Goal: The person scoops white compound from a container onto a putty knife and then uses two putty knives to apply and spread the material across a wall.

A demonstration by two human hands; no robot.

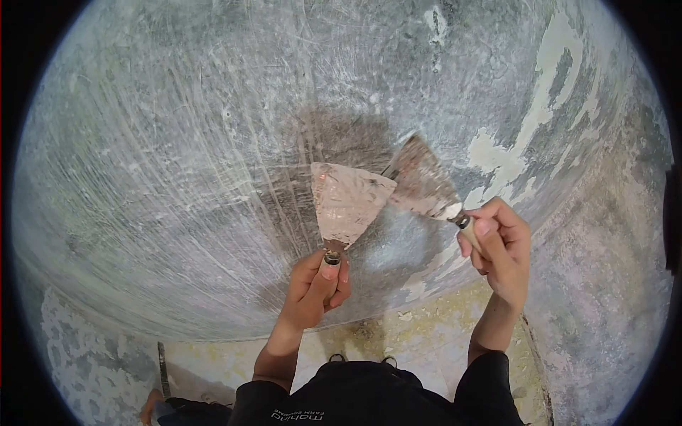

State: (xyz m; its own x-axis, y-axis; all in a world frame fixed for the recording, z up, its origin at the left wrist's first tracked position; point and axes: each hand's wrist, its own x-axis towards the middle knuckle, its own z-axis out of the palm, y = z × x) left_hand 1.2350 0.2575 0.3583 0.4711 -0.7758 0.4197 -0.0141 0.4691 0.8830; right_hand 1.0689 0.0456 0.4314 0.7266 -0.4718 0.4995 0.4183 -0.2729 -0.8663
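My left hand [310,292] is closed round the handle of a putty knife [348,202], its wide blade pointing up and coated in pale, pinkish-white material. In my right hand [506,250] a second putty knife [425,179] is gripped by its light handle. This blade tilts up and to the left, streaked brown and grey, with a white dab near the handle. Its lower left edge meets the right corner of the left blade in this view. Both blades are in front of a grey, scratched wall [199,142].
White patches of filler [497,160] run down the wall's right side. A rough side wall [604,284] stands at the right. Below lies a pale floor [419,330] with yellowish stains. At the lower left, part of another person in dark clothing [192,412] shows.
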